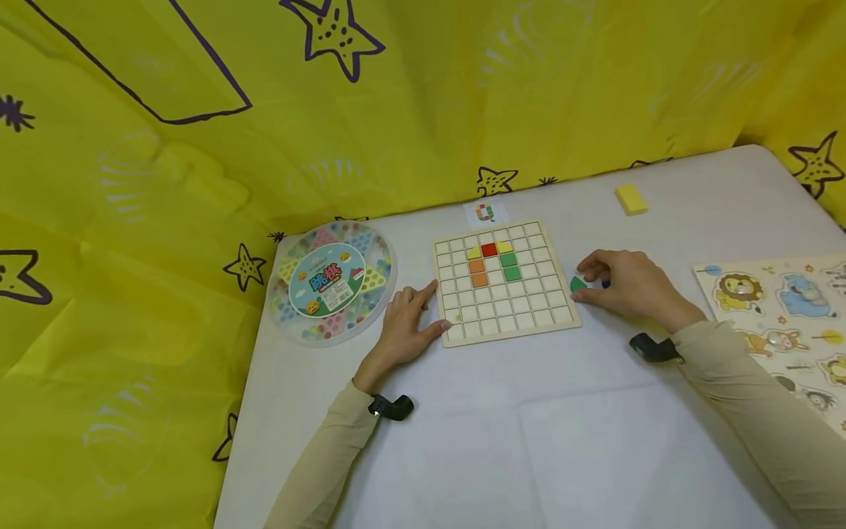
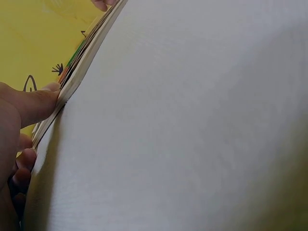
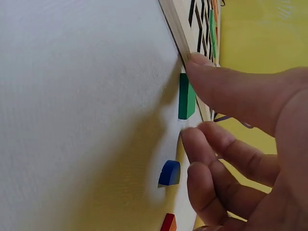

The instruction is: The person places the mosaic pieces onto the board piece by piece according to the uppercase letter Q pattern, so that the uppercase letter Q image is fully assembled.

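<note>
The wooden grid board (image 1: pixel 497 303) lies on the table with coloured pieces: a red square (image 1: pixel 488 250), yellow corner pieces (image 1: pixel 504 247), orange squares (image 1: pixel 479 272) and green squares (image 1: pixel 510 267). My left hand (image 1: pixel 405 327) steadies its near left corner, thumb (image 2: pixel 43 103) on the rim and index finger along the side. Just off the right edge, my right hand (image 1: pixel 621 283) pinches a green round-edged piece (image 3: pixel 186 98) between thumb and fingertips. A blue curved piece (image 3: pixel 170 173) stands on the table below those fingers, partly hidden in the head view.
Behind the board lies a small pattern card (image 1: pixel 485 212). A round Chinese checkers box (image 1: pixel 330 283) sits left, a yellow block (image 1: pixel 631 199) at the back right, and an animal puzzle board (image 1: pixel 767 308) at right. A red piece (image 3: pixel 168 223) shows low in the right wrist view.
</note>
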Available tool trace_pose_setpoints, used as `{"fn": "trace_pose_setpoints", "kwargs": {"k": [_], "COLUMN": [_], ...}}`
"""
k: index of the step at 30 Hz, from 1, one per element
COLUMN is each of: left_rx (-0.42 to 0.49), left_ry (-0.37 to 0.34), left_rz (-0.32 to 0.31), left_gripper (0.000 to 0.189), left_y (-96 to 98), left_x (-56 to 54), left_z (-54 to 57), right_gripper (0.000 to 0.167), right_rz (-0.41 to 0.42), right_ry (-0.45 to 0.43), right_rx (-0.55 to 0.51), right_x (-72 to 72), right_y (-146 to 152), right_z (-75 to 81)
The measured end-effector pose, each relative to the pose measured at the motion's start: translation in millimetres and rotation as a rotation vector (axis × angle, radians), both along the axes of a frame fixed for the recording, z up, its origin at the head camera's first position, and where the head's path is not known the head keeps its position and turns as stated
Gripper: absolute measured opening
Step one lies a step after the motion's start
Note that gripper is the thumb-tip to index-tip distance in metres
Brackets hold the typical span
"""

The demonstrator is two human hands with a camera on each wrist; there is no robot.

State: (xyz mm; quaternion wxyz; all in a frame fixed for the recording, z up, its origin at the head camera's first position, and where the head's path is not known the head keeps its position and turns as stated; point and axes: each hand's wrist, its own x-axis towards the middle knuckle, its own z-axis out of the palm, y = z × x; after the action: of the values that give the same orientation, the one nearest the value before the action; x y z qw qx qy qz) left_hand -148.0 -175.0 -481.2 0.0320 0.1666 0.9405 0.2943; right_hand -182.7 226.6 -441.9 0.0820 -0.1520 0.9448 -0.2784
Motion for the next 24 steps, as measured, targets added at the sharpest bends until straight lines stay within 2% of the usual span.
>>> {"fn": "trace_pose_setpoints", "kwargs": {"k": [12,20,24], "left_rx": [-0.001,-0.009,-0.011], "left_ry": [0.023,0.012,0.006], "left_rz": [-0.002,0.0,0.001], "left_gripper": [0.077,0.078,0.079], "left_y": [0.7,0.8,0.3], "left_x": [-0.9,-0.9,-0.7], "left_z": [0.1,-0.5,-1.2], "right_gripper": [0.026,0.032,0.028], "right_rz": [0.083,0.118,0.119], "right_ry": [0.003,0.031,0.022], "right_rx": [-0.013,-0.004,-0.004], "right_x": [-3.4,-0.8,0.3], "right_y": [0.5,3.9,3.6], "right_z": [0.5,-2.6,-2.7]}}
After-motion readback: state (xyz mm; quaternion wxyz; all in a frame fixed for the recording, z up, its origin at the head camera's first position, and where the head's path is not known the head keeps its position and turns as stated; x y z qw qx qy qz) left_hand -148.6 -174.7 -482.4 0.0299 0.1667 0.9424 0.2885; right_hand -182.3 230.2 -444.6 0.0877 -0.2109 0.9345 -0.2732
